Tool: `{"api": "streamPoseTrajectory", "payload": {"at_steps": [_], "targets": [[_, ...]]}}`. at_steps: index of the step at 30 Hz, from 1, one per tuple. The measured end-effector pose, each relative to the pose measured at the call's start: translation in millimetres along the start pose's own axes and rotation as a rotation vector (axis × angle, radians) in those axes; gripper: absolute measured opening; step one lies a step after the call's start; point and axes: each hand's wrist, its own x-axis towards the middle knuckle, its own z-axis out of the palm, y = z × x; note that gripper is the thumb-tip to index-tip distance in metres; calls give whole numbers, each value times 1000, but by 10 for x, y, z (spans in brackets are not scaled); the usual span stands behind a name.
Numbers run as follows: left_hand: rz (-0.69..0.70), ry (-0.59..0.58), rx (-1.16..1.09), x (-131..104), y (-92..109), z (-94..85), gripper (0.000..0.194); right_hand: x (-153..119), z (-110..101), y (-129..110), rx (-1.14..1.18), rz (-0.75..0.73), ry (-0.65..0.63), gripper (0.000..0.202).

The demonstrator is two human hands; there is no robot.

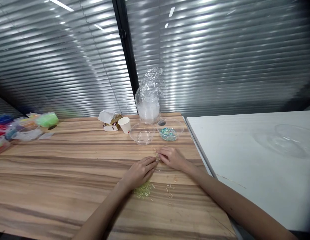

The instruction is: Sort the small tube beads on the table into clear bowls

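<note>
1. Bringing your fingertips close together over the wood-grain table (82,186), you have the left hand (140,171) and right hand (172,158) at a few small translucent tube pieces (157,156).
2. Left hand: palm down, fingers together and bent toward the right. Right hand: fingers curled, thumb near index. You cannot tell whether either one pinches a piece; the tips are too small to read.
3. Yellow-green tube pile (143,190): on the table, just beside your left hand and wrist, on the near side. Loose tube pieces (169,190) lie scattered to its right.
4. Beyond your hands, side by side: clear plastic bowl (142,134) at left, bowl of blue-green pieces (169,133) at right.
5. Farther left: white paper cup (124,125), then opened tissue pack (110,121).
6. Far side, behind the bowls: bagged stack of clear containers (148,108).
7. Far left: bags of coloured material (46,120). Right: white table (235,143) bearing a round clear plastic item (295,136).
</note>
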Motion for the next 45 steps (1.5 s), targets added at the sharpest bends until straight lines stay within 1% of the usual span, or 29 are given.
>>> {"api": "streamPoseTrajectory", "payload": {"at_steps": [12,18,26,33,40,45], "targets": [[15,-5,7,2,5,8,34,7,-11,-16,4,-17,2,23],[-13,-11,8,-8,5,18,34,11,-17,-19,6,-16,11,22],[-6,-34,6,1,7,4,34,3,2,4,22,-17,6,22],[-14,-29,12,-2,10,13,34,4,5,4,19,-18,3,21],[-4,-41,29,-5,10,11,35,11,0,6,18,-38,-13,21],[1,-31,23,4,17,1,35,18,7,16,3,-87,-27,17]]}}
